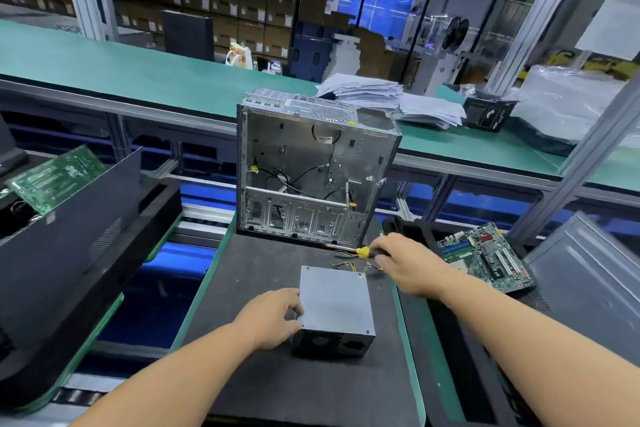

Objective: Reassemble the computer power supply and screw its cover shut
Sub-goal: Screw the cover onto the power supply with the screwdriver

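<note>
Power supply [335, 302] sits flat on the dark mat [263, 260], grey cover up, fan grille on the near side. Left hand [273, 317] is on its near-left corner, fingers curled onto the cover edge, thumb down the left side, so it holds the box there. Right hand [410, 263] is up and to the right of that grip, just past the box's far-right corner, fist closed round a screwdriver [363, 251] with a black handle and yellow collar; shaft points left, tip blurred, can't tell what it touches. Loose coloured wires [346, 265] lie on the mat between the screwdriver and the far edge of the box, right under the right fist. Straight beyond both hands stands an open, gutted computer case [311, 166]. A green circuit board [485, 258] lies right of the right wrist in a black tray; another board [57, 177] leans far left of the left hand.
</note>
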